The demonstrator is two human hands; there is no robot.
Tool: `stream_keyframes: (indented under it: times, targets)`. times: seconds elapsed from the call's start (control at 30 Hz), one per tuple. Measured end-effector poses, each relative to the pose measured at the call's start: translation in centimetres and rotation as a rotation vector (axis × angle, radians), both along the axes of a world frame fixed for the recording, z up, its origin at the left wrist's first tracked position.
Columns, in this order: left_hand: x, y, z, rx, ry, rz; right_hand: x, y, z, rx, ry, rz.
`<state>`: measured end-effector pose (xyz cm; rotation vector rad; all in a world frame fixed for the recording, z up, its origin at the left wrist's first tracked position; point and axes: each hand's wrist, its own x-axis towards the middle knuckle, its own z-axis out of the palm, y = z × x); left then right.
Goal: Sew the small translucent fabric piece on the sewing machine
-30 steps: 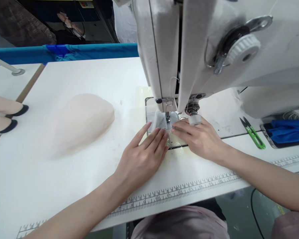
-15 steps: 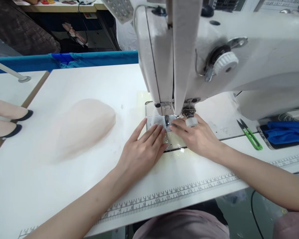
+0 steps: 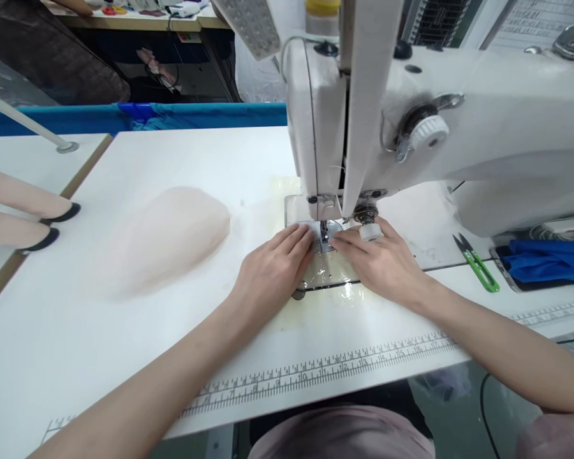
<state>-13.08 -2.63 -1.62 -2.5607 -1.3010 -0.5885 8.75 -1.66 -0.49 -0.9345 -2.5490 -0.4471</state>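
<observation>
My left hand lies on the needle plate of a white sewing machine, fingers curled together and pressing a small pale piece of sheer fabric just left of the presser foot. On the other side of the foot, my right hand has its fingers stretched flat and close together, fingertips touching the same piece. Most of that fabric is hidden under my fingers.
A pile of pale pink sheer fabric lies on the white table to the left. Green thread snips and blue cloth sit at the right. A printed ruler runs along the front edge. Two dark-tipped forms rest at far left.
My left hand has slid forward and right toward the presser foot and its fingers have curled in. The right hand stays at the foot. The camera has tilted up a little.
</observation>
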Motion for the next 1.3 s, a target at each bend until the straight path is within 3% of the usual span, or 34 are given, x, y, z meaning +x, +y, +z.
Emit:
stream_keyframes:
  times: [0.1,0.17,0.27,0.33,0.43,0.5,0.6,0.7,0.83,1.03,1.17,1.3]
  targets:
    - [-0.5,0.2,0.3,-0.046,-0.017,0.067,0.0,0.0,-0.1,-0.004,0.029,0.001]
    - [-1.3,0.3,1.5,-0.123,-0.027,0.102,0.0,-0.2,-0.2,-0.020,0.078,0.010]
    - [-3.0,0.1,4.7,-0.421,-0.095,0.091,-0.3,-0.7,-0.1,-0.150,0.239,0.110]
    - [-4.2,-0.4,7.1,-0.696,-0.187,-0.013,-0.9,-1.3,0.5,-0.305,0.364,0.233]
    - [-5.8,-1.3,9.7,-0.932,-0.297,-0.144,-2.8,-1.7,2.4,-0.639,0.504,0.279]
    - [-6.6,-1.7,10.7,-0.990,-0.337,-0.181,-4.6,-1.5,3.8,-0.994,0.563,0.273]
    - [-8.0,-2.1,11.2,-1.019,-0.377,-0.197,-7.7,-0.6,5.5,-1.567,0.552,0.389]
    - [-10.2,-2.5,11.3,-1.006,-0.443,-0.161,-10.6,-0.2,6.2,-1.774,0.623,0.423]
    - [-13.9,-3.4,10.9,-0.956,-0.543,-0.015,-13.3,-0.4,6.7,-1.762,0.681,0.351]
    - [-19.5,-3.8,9.2,-0.959,-0.638,0.147,-15.4,0.2,7.1,-1.582,0.752,0.292]
    - [-21.2,-0.7,8.7,-0.734,-0.801,0.245,-17.0,2.0,6.0,-1.412,0.847,0.235]
    - [-21.0,4.4,8.0,-0.597,-0.722,0.311,-18.8,4.8,3.9,-1.082,0.775,0.053]
